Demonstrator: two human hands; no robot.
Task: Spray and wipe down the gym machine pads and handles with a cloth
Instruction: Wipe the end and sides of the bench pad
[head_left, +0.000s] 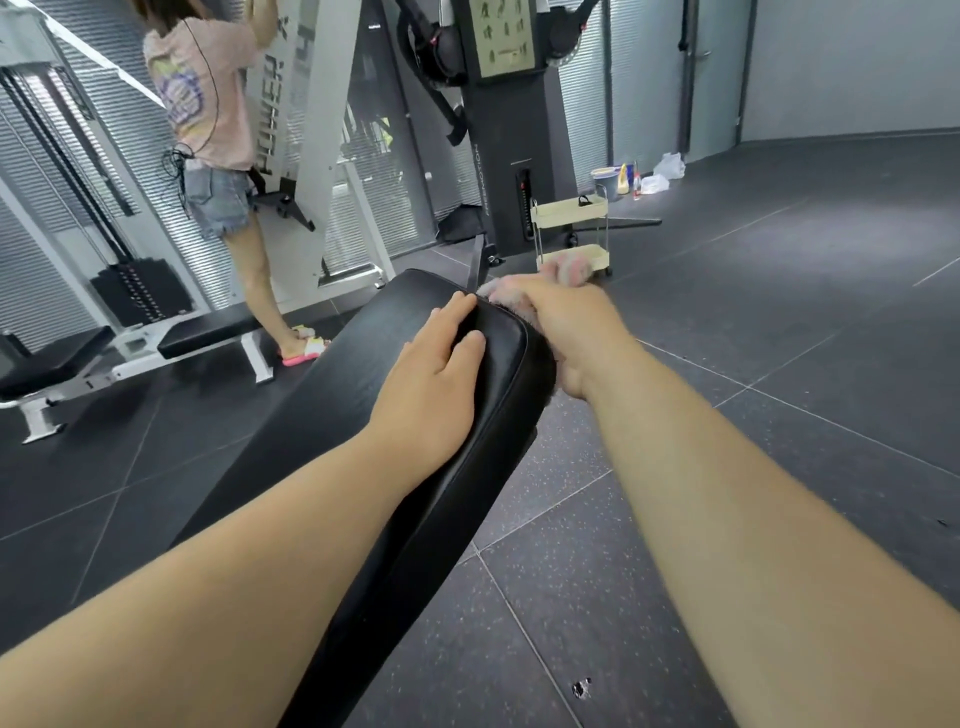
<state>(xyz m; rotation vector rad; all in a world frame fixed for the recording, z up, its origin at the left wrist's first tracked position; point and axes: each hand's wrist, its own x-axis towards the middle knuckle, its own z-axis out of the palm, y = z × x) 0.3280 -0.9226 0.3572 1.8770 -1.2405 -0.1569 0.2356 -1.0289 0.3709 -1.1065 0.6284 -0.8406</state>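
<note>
soft, even daylight comes through the slatted blinds (31, 280) at the left, leaving a dull sheen on the black bench pad (337, 415) and a pale patch on the floor (857, 244), while wide-angle distortion bends the edges and fine detail looks slightly smeared.

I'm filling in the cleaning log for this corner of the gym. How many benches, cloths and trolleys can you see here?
Benches: 2 (near bench, far bench)
Cloth: 1
Trolley: 1
Total: 4
</note>
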